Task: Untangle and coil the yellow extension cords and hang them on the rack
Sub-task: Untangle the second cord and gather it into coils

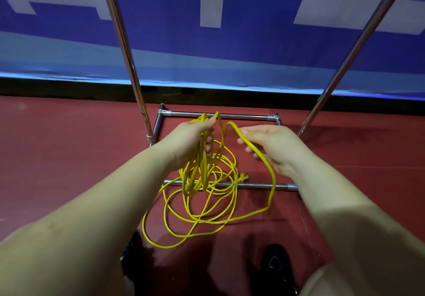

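Over a red floor (pixel 57 157) backed by a blue-and-white banner (pixel 207 42), the left hand (pixel 190 139) gripped a bunch of yellow extension cord (pixel 202 203) loops, fingers curled around them. The right hand (pixel 271 148) pinched one strand. Loose coils lay tangled across the chrome rack (pixel 230 184) base, apparently one cord.

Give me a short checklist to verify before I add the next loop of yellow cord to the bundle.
1. Left hand grips the gathered loops: ok.
2. Right hand holds a single strand of the yellow cord: ok.
3. That strand runs free down to the floor: ok.
4. Loose cord on the floor is untangled: not ok, loops cross each other.
5. Plug is clear of the rack base bar: cannot tell.
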The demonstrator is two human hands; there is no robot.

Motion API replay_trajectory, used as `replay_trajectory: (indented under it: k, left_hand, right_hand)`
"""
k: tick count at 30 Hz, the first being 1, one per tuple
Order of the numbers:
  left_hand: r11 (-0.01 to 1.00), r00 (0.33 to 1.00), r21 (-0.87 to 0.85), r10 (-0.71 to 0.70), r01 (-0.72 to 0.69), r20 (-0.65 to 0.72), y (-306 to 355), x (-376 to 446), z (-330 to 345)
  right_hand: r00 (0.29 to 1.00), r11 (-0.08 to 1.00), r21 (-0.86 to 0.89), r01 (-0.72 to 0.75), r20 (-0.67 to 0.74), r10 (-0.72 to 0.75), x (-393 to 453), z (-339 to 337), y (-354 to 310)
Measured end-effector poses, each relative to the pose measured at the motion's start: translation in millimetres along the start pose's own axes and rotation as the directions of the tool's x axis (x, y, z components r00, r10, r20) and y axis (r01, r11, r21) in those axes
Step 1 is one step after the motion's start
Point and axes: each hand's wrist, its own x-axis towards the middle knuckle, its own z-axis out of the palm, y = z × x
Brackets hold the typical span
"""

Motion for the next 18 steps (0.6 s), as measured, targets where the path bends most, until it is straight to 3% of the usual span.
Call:
replay_trajectory:
  k: [5,8,14,18]
  left_hand:
    - [1.0,1.0,0.017,0.007,-0.007,-0.002,-4,1,12]
    - [0.996,0.999,0.083,0.027,-0.024,-0.033,-9,5,14]
    - [0.983,0.997,0.165,0.073,-0.076,0.026,-11,6,16]
    - [0.984,0.995,0.163,0.087,-0.077,-0.056,-13,10,20]
  right_hand:
    - [0.983,0.999,0.006,-0.036,0.179,0.034,-7,8,-5]
    - [0.969,0.997,-0.059,0.048,0.245,-0.032,-10,11,-4]
    - [0.98,0.986,-0.078,0.15,0.145,-0.138,-7,12,-1]
    - [0.981,0.986,-0.037,0.164,0.107,-0.159,-7,17,2]
